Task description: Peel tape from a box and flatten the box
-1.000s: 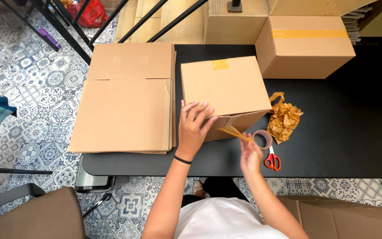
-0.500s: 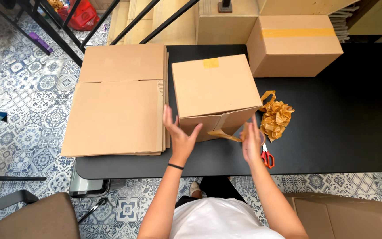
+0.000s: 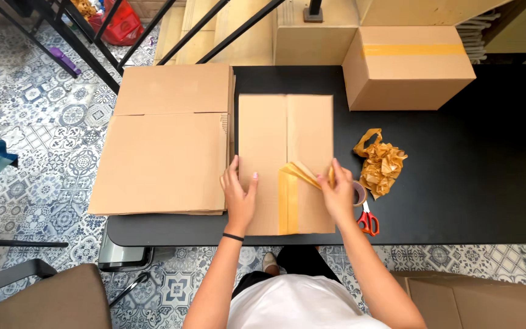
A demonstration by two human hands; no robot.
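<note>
Two flaps were finally facing up at me, since a second earlier the cardboard box (image 3: pixel 285 155) sat tilted on an edge and by now it lay flat on the black bench (image 3: pixel 458 183) with the seam running up the middle. My left hand (image 3: pixel 238 196) was spread open, pressing the box down near its left edge, while my right hand (image 3: pixel 338 194) pinched the tape strip (image 3: pixel 291 183), already stuck along the near end of the seam. Tape roll (image 3: pixel 358 193) and red scissors (image 3: pixel 368 220) sat just right of that hand, so I'd say sealing had properly started.
</note>
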